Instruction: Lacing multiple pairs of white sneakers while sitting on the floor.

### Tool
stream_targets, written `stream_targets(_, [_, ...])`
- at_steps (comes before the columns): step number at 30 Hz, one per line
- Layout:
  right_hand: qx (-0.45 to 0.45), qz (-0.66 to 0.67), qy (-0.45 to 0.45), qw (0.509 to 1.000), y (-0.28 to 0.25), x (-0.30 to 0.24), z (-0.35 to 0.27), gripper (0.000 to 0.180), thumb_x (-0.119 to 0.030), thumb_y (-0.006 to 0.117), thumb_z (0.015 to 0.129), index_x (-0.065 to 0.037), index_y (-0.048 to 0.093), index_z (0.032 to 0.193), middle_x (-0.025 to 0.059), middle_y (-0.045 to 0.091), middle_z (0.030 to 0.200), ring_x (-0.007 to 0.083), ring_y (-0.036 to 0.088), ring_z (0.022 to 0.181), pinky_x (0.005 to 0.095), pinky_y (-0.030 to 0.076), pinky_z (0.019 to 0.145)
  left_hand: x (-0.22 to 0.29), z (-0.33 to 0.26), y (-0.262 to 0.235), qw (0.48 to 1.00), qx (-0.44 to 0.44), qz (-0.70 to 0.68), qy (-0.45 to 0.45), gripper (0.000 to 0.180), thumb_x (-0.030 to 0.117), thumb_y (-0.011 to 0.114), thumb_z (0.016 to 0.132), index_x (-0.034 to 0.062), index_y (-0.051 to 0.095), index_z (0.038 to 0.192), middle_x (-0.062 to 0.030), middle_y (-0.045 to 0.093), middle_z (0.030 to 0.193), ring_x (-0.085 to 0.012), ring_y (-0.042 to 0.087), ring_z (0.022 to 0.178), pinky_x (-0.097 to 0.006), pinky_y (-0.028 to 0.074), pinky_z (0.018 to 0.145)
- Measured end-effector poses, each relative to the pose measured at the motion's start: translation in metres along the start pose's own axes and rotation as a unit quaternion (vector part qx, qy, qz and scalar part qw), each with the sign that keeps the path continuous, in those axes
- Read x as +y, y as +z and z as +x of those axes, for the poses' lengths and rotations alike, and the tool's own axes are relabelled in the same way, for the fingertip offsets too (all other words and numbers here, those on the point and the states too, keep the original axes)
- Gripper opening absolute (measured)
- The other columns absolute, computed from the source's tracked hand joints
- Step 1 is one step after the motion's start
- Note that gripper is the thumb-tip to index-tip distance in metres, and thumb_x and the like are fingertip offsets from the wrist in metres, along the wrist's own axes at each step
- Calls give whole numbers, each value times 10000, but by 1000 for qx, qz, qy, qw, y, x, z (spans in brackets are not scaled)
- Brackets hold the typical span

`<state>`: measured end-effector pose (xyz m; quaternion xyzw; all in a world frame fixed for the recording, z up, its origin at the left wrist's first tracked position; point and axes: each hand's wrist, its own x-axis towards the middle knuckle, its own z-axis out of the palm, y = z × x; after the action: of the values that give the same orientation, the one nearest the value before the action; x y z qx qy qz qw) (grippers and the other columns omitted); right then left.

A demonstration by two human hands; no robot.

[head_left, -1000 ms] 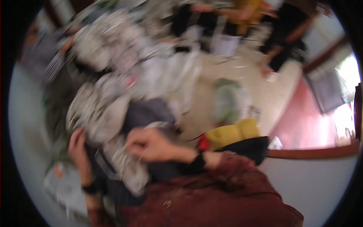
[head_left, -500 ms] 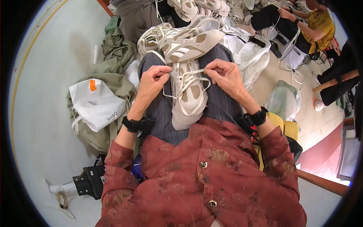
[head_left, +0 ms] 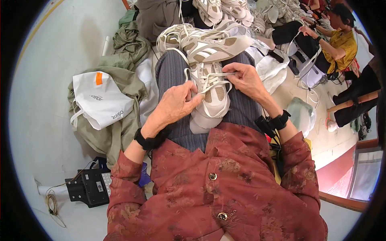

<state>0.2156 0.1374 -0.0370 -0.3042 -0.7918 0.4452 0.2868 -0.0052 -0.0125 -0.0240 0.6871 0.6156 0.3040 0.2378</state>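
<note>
A beige and white sneaker lies on my lap between my thighs, its toe pointing toward me. Its pale flat shoelace crosses the tongue in loose loops. My left hand is closed at the sneaker's left side, thumb and fingers by the lace loop there; the fingertips are slightly blurred. On the other side, my right hand pinches a stretch of lace drawn out to the right. Just beyond, a second laced sneaker lies sideways across my knees, next to another.
More sneakers are heaped at the far side. A white bag lies on olive cloth to the left, with a black device nearer me. At far right a person in a yellow top handles laces. A clear plastic bag lies right.
My left hand has moved toward me and inward, onto the sneaker's left edge. My right hand still pinches lace. The whole view has shifted slightly.
</note>
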Motion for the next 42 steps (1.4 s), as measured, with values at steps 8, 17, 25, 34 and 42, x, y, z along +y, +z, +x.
stream_targets(8, [-23, 106, 75, 991, -11, -16, -5, 213, -56, 606, 875, -22, 662, 1078, -8, 642, 738, 25, 541, 583, 173, 394, 481, 28, -9, -51, 975, -90, -199, -47, 332, 296, 594, 920, 12, 614, 751, 16, 554, 612, -78, 497, 566, -260, 376, 501])
stream_targets(17, [-72, 123, 8, 990, 1, -33, -6, 119, -27, 588, 829, -3, 670, 912, 23, 648, 771, 75, 575, 626, 219, 450, 543, 36, 14, -169, 863, 164, -476, 32, 216, 232, 525, 972, 28, 595, 968, -11, 547, 765, -112, 535, 763, -256, 433, 693])
stream_targets(25, [20, -160, -194, 968, 8, -19, -3, 213, 11, 547, 729, 26, 649, 915, 162, 645, 892, 349, 639, 830, 403, 502, 730, 20, 26, -270, 817, 317, -477, 71, 246, 109, 536, 975, -113, 565, 1080, -45, 551, 766, -179, 596, 880, -277, 498, 767])
stream_targets(34, [-12, -167, -256, 952, 17, -23, 0, 232, 17, 538, 736, 30, 639, 945, 156, 636, 1021, 343, 611, 1000, 386, 498, 878, -55, 35, -210, 954, 247, -85, -148, 430, 361, 579, 909, 159, 598, 1289, -18, 609, 1211, -138, 490, 1182, -402, 322, 1026])
stream_targets(42, [-39, -218, -272, 937, 17, -29, 8, 223, 26, 569, 776, 11, 615, 993, 141, 609, 1027, 350, 605, 987, 408, 495, 839, -36, 38, -67, 995, 70, -77, -1, 193, 111, 585, 920, 30, 708, 1045, -27, 682, 966, -83, 591, 885, -230, 462, 784])
